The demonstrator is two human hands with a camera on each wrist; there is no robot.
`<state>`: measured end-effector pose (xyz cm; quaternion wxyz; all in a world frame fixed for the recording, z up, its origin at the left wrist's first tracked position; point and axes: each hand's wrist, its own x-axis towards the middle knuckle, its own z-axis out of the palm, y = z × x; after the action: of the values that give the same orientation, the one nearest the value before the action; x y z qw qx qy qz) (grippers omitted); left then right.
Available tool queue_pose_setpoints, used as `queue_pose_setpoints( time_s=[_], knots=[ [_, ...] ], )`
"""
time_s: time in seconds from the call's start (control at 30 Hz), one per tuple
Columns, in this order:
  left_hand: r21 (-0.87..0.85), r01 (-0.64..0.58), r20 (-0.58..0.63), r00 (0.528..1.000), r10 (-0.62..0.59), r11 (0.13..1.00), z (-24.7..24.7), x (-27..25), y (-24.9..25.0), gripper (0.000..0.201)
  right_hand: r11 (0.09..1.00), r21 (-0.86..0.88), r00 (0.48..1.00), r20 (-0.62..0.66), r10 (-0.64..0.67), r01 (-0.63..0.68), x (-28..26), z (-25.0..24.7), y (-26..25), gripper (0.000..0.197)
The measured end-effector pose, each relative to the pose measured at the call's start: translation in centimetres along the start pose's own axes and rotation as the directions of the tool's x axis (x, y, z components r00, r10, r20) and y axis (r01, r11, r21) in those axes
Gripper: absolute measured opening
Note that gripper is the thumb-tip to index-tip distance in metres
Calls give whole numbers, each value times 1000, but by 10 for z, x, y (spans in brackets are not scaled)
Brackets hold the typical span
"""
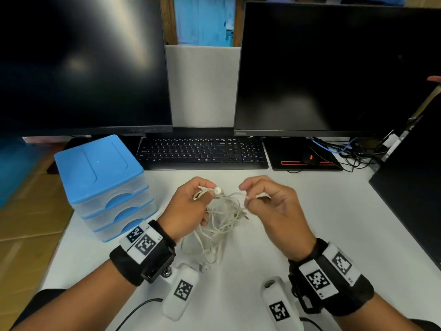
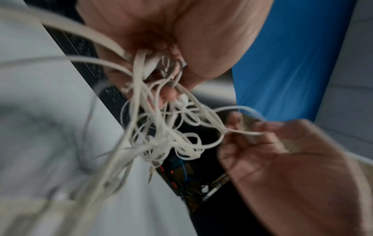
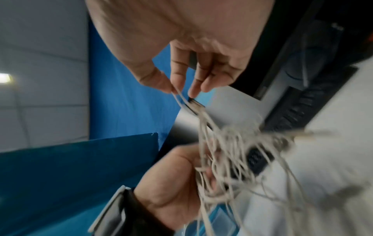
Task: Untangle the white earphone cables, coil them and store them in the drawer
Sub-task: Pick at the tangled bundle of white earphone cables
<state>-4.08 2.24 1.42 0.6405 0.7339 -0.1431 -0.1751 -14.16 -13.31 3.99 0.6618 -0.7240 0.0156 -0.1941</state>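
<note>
A tangle of white earphone cables point(image 1: 220, 216) hangs between my two hands above the white desk point(image 1: 322, 223), its lower loops trailing onto the desk. My left hand point(image 1: 191, 204) grips the upper left part of the tangle, an earbud point(image 1: 217, 190) sticking out by the thumb. My right hand point(image 1: 260, 194) pinches one strand point(image 3: 179, 95) between thumb and forefinger, drawn out from the knot point(image 2: 167, 127). A jack plug point(image 2: 150, 175) dangles below the knot. The blue-topped drawer unit point(image 1: 105, 185) stands at the left with all its drawers closed.
A black keyboard point(image 1: 202, 152) lies behind the hands, with two dark monitors point(image 1: 329, 68) above it. A mouse on a black pad point(image 1: 305, 158) and loose cables point(image 1: 353, 151) sit at the back right. The desk's left edge runs just past the drawer unit.
</note>
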Motion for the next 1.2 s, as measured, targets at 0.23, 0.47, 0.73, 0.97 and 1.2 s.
queue_pose_setpoints(
  time_s=[0.23, 0.47, 0.73, 0.97, 1.2],
  knots=[
    [128, 103, -115, 989, -89, 986, -23, 21, -23, 14, 950, 311, 993, -119, -3, 40, 12, -26, -43, 6],
    [341, 33, -175, 984, 29, 939, -23, 19, -19, 11, 967, 253, 990, -138, 41, -5, 14, -36, -52, 25],
    [209, -236, 392, 909, 140, 949, 22, -20, 0, 22, 918, 395, 994, 109, -15, -30, 9, -36, -58, 11],
    [605, -225, 453, 886, -97, 764, 20, -12, -31, 60, 952, 164, 958, 79, -275, 260, 1, -41, -63, 10],
    [451, -85, 363, 927, -96, 888, 12, -2, -43, 34, 899, -168, 912, 2, -411, 405, 8, -49, -57, 12]
  ],
)
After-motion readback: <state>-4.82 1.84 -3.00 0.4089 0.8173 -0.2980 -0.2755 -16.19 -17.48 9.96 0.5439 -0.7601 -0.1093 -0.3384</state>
